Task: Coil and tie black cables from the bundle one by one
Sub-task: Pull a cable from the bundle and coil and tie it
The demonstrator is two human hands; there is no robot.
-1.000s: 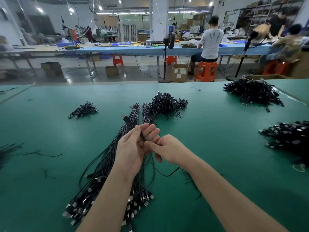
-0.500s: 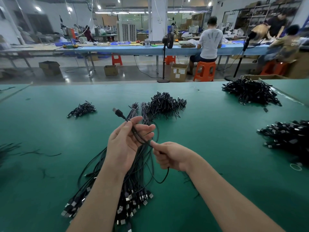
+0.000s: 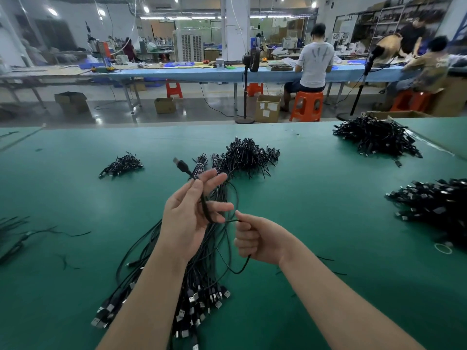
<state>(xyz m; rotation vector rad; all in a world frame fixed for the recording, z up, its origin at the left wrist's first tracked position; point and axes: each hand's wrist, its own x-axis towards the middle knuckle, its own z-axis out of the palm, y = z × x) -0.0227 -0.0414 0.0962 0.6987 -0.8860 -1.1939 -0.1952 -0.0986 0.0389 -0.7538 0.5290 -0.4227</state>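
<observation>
head view, near to far: two bare forearms reach over a matte green table [image 3: 75,203]. the right hand [image 3: 260,239] has its grip curled round one thin, glossy black cable [image 3: 204,205]; the left hand [image 3: 188,218] pinches that cable near its plug, fingers spread. under them lies the long bundle [image 3: 202,294] with metal plugs fanned at the near end. beyond sit four heaps of coiled cables [image 3: 249,157].

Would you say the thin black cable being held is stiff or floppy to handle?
Probably floppy: the thin black cable sags in a loop below the right hand. Likely light, since the left hand pinches it loosely.
</observation>
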